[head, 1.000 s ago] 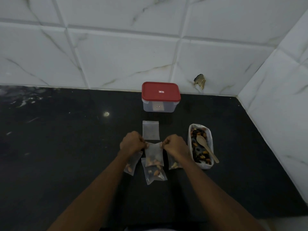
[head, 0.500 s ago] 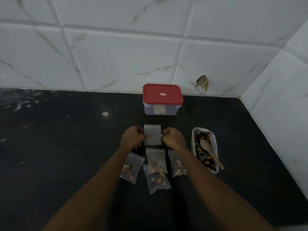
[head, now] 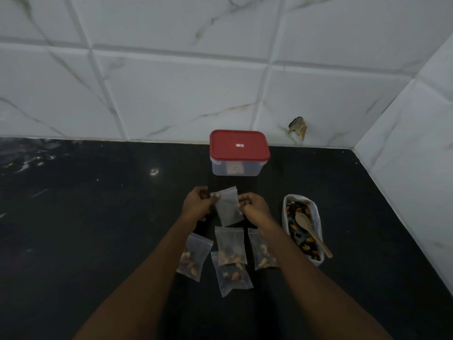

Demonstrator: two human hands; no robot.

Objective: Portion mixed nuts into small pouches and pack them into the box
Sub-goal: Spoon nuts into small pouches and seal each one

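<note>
Pouches filled with mixed nuts lie nearest the person on the black counter point(head: 98, 229): a left pouch point(head: 192, 256), a middle pouch point(head: 230, 246) overlapping the far end of the nearest pouch point(head: 231, 273), and a right pouch point(head: 262, 250) partly under the right forearm. Just beyond them the empty pouch point(head: 228, 207) sits between the two hands. The left hand point(head: 197, 204) pinches its far left corner between thumb and finger. The right hand point(head: 255, 207) has its fingers curled onto the right edge, pinching it. Half a second ago this pouch sat square between the hands; now it is askew, its far edge slanting down to the left. Its long axis runs away from the person toward the box, with the far end tipped a little left and the lighter strip along that far end. I cannot tell whether it is clear of the counter. To the right, apart from the hands, a white tray point(head: 284, 217) holds loose nuts point(head: 296, 209) and a wooden spoon point(head: 311, 233), whose handle juts over the tray's near right rim. Farther back the clear box point(head: 236, 168) stands with its red lid point(head: 239, 146) on, close to the tiled wall point(head: 171, 94).
</note>
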